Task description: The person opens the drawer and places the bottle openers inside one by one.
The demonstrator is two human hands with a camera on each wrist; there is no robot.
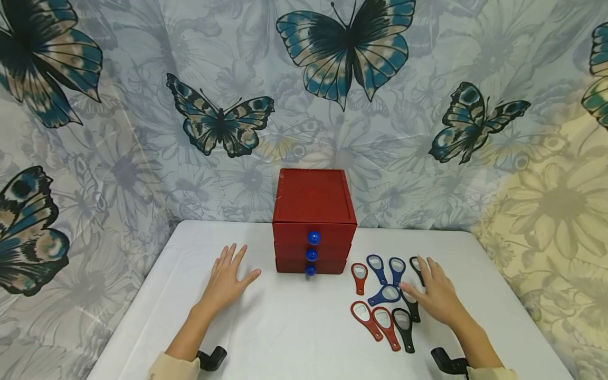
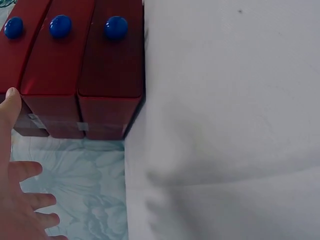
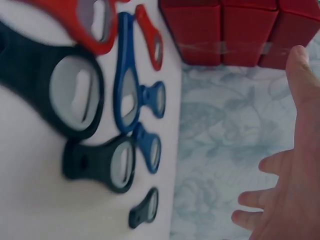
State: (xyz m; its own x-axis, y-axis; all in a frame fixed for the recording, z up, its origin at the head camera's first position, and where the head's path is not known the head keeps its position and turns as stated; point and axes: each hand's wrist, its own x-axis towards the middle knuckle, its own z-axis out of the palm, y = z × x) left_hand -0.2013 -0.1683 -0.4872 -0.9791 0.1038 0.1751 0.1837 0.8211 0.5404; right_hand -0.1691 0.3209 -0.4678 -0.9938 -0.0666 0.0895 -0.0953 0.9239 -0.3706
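Observation:
My left hand [image 1: 225, 282] is held over the white table left of a red drawer box [image 1: 314, 198], fingers spread and holding nothing. The box has three stacked drawers, each with a round blue knob [image 1: 314, 238], all closed. My right hand [image 1: 438, 295] hovers with straight, spread fingers beside a group of small magnifying glasses, gripping none. In the head view its fingers overlap a black magnifying glass [image 1: 415, 265]. Blue magnifying glasses, one of them sideways [image 1: 386, 294], lie in the middle of the group. Red magnifying glasses [image 1: 388, 327] lie to the left and front, and another black one [image 1: 404, 330] at the front.
The table [image 1: 285, 327] has a white cover. Behind it hangs a butterfly-patterned cloth [image 1: 323, 132], close to the back of the box. Each wrist wears a black camera mount [image 1: 212, 359].

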